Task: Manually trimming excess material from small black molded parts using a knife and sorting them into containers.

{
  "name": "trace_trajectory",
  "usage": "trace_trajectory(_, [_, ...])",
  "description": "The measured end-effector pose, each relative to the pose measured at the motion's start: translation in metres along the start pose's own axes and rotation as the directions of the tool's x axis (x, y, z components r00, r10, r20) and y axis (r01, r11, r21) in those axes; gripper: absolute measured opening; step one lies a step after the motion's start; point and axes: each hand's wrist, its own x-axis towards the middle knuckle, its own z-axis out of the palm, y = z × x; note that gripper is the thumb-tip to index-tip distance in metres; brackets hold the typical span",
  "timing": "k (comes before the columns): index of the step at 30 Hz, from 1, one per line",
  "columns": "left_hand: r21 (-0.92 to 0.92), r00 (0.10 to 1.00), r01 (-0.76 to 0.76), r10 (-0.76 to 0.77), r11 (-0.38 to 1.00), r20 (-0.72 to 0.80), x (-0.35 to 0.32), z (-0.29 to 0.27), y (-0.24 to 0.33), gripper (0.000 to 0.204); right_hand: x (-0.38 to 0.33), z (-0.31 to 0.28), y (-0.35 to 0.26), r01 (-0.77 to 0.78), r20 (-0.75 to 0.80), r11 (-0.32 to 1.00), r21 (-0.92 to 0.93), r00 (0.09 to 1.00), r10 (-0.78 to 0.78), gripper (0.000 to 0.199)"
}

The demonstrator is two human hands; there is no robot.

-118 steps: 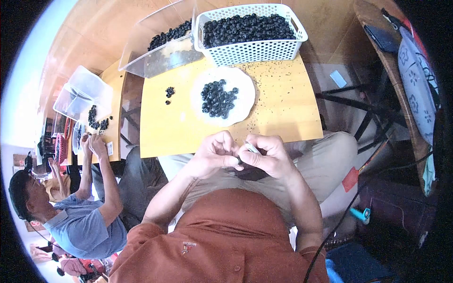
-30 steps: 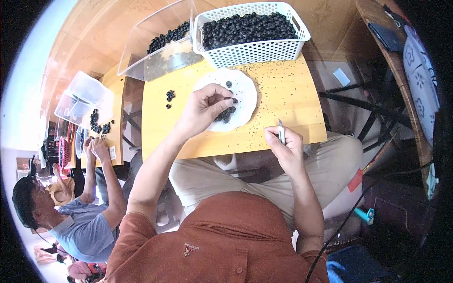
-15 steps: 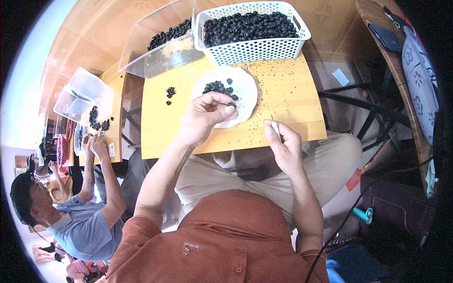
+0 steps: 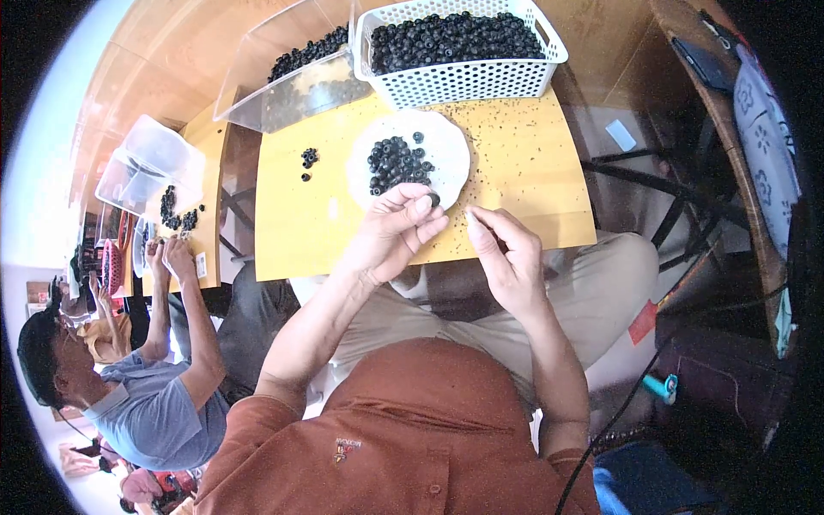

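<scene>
My left hand (image 4: 390, 236) hovers at the near rim of a white plate (image 4: 451, 146), thumb and fingers pinched around a small dark bead that is mostly hidden. A heap of dark round beads (image 4: 393, 163) lies on the plate. My right hand (image 4: 506, 257) is just to the right, its fingertips pinched on a thin needle that barely shows. The two hands are close together, almost touching, above the front edge of the yellow table (image 4: 532, 172).
A white slotted basket (image 4: 468, 81) full of dark beads stands behind the plate, with a clear plastic bin (image 4: 275, 81) to its left. A few loose beads (image 4: 307, 159) lie on the table. At the left, another person (image 4: 146, 403) handles beads at a second table.
My left hand has drawn back from the plate's beads toward me with its fingers pinched. My right hand has moved left to meet it.
</scene>
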Motion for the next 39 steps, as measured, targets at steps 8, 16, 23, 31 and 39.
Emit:
trace_trajectory(8, [-0.096, 0.998, 0.030, -0.026, 0.995, 0.051, -0.004, 0.003, -0.010, 0.012, -0.001, 0.005, -0.001, 0.055, 0.015, 0.998, -0.007, 0.998, -0.055, 0.025])
trace_trajectory(16, [-0.134, 0.999, 0.027, -0.023, 0.991, 0.035, -0.009, 0.003, -0.016, 0.012, -0.002, 0.005, -0.003, 0.124, 0.049, 0.987, -0.099, 0.992, -0.120, 0.023])
trace_trajectory(23, [-0.130, 0.999, 0.027, -0.023, 0.991, 0.032, -0.013, 0.004, -0.018, 0.012, -0.004, 0.007, 0.002, 0.175, 0.023, 0.980, -0.100, 0.985, -0.173, 0.022])
trace_trajectory(31, [-0.065, 0.997, 0.003, 0.002, 0.998, 0.074, -0.020, 0.002, -0.019, 0.012, -0.005, 0.008, -0.002, 0.224, 0.009, 0.971, -0.087, 0.975, -0.224, 0.021])
trace_trajectory(39, [-0.054, 0.975, -0.094, 0.103, 0.994, 0.195, -0.031, 0.026, -0.009, 0.013, -0.002, -0.010, 0.001, 0.059, -0.083, 0.998, -0.028, 0.995, -0.061, 0.022])
